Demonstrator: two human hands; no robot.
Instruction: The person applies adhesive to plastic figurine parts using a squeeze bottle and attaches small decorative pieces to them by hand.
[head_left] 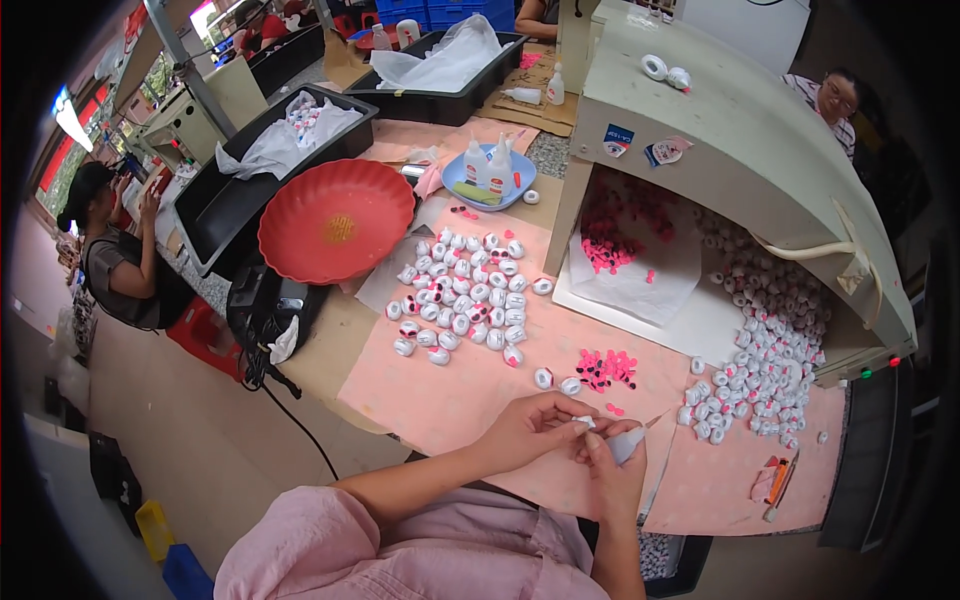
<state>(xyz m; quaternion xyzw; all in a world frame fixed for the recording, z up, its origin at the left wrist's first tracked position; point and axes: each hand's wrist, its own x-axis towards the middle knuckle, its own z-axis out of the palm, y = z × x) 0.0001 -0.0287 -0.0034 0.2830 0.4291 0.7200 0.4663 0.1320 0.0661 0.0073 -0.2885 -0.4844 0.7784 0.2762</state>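
Near the table's front edge, my left hand (535, 430) pinches a small white part (584, 421) between thumb and fingers. Close beside it, my right hand (612, 470) is closed round a small white squeeze bottle (627, 444), whose thin tip points up to the right. The fingers of both hands almost meet at the white part. Just beyond them lies a heap of small pink and black pieces (606, 369). Two round white parts (556, 382) sit left of that heap. Farther left, several rows of round white parts (465, 295) with pink and black bits cover the pink sheet.
A grey hooded machine (720, 110) stands at the right, with pink pieces (608, 245) and a large pile of white parts (770, 370) at its opening. An orange-handled tool (778, 482) lies front right. A red basin (336, 222), blue bowl (489, 177) and black trays (440, 75) stand beyond.
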